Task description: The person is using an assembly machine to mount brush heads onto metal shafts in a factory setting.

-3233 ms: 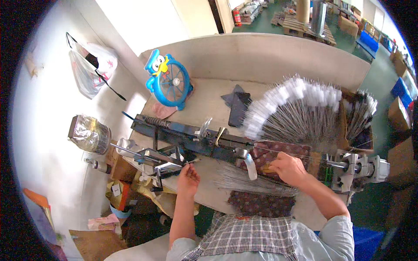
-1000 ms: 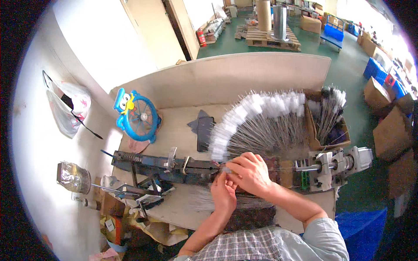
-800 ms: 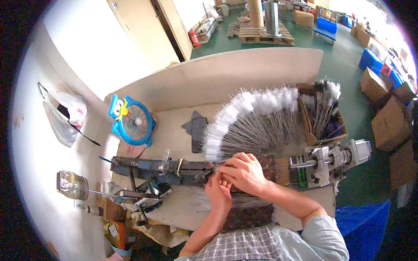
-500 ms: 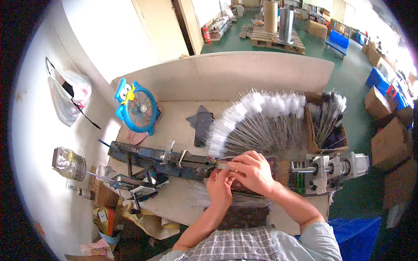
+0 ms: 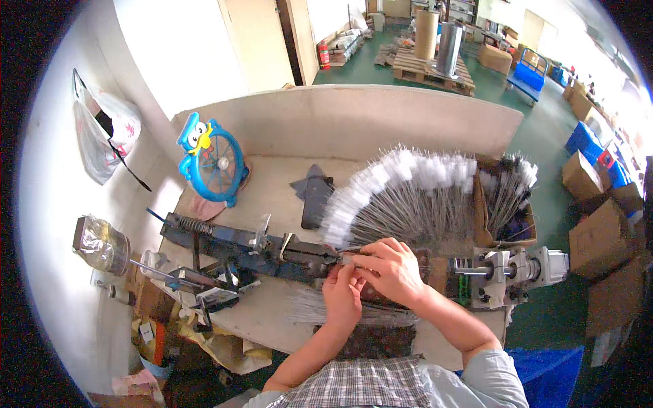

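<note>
My left hand [image 5: 342, 299] is closed, thumb and fingertips pinched together beside the right end of a long dark metal machine bar [image 5: 235, 239]. Over it, my right hand [image 5: 393, 270] curls from the right, its fingers bent and closed near the same spot. A small pale piece shows between the fingertips, too small and covered to name. Just beyond the hands lies a fan of wire-stemmed brushes [image 5: 408, 197] with white bristle heads pointing away from me. Thin loose wires [image 5: 306, 307] lie on the table beside my left hand.
A motorised spindle unit [image 5: 510, 270] stands on the right. Behind it, a cardboard box [image 5: 484, 214] holds dark-and-white brushes. A black phone [image 5: 317, 202] and a blue cartoon-shaped fan [image 5: 216, 166] are at the back left. A low board [image 5: 354, 119] borders the table's far edge.
The whole view has shifted slightly. Both hands stay together at the bar's end, with only small finger movement around the pale piece.
</note>
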A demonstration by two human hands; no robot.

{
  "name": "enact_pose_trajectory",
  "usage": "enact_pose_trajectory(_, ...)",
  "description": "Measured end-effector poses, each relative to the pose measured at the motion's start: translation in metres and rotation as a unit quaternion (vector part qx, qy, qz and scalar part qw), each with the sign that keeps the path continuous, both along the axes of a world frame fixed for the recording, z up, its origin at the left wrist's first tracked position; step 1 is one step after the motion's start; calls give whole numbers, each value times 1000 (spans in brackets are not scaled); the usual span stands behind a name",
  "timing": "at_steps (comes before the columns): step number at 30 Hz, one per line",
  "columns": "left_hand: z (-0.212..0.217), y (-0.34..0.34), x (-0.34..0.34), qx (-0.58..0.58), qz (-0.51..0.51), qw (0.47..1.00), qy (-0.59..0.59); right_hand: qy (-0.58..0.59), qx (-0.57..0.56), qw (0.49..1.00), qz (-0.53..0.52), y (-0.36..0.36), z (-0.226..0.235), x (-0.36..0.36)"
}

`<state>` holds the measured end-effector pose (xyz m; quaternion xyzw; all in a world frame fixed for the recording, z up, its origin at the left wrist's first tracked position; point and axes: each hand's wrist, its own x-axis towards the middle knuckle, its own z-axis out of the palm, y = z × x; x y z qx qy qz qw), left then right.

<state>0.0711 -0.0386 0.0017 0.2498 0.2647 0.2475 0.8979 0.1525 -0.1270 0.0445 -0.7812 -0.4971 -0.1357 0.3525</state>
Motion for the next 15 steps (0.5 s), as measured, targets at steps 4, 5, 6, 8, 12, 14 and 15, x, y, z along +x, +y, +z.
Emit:
enact_pose_trajectory(4, -1, -1, 1, 18, -3, 1000, -9, 14, -2, 1000, -2, -2, -1, 1)
enact_pose_trajectory(5, -1, -1, 0, 10, 11, 999, 36, 18, -11, 1000, -5, -3, -1, 1)
enact_pose_trajectory(6, -2, 0, -1, 8, -8, 1000, 21, 16, -8, 1000, -7, -3, -2, 1)
enact_pose_trajectory(8, -2, 2, -3, 7, -23, 1000, 6, 17, -5, 1000, -1, -3, -3, 0)
enact_pose_trajectory(12, -4, 3, -5, -22, -26, 999, -12, 28, 20, 999, -7, 2, -8, -1)
enact_pose_trajectory(14, -5, 4, -5, -30, -29, 999, -12, 16, 30, 999, -8, 5, -11, -2)
enact_pose_trajectory(15, -5, 4, -4, -25, -31, 999, -6, 16, 37, 999, -14, 7, -12, -2)
